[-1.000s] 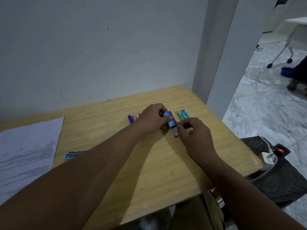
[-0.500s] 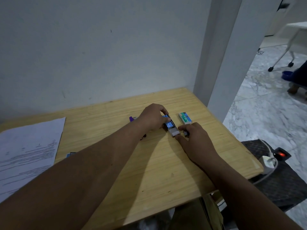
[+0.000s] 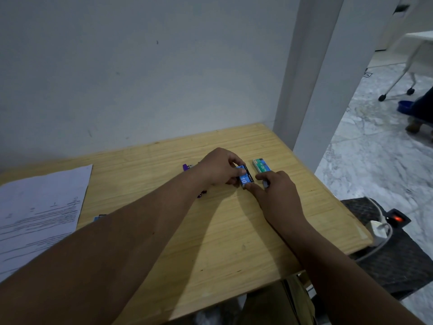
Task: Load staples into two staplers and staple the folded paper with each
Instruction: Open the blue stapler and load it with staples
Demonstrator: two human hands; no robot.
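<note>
Reaching across the wooden table (image 3: 222, 242), the right hand (image 3: 278, 195) lies with its fingers curled against the near end of the blue staple box (image 3: 244, 178), whether gripping I cannot tell, while the left hand (image 3: 220, 167) pinches that box's far end. Just beyond lies a green staple box (image 3: 262, 165); a purple stapler (image 3: 186, 167) peeks out behind the left hand, and printed paper (image 3: 39, 212) lies far left.

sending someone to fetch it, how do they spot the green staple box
Go to the wooden table, far right corner by the white pillar. The green staple box lies flat, just beyond the right hand; unlike the blue staple box, no hand holds it.
</note>
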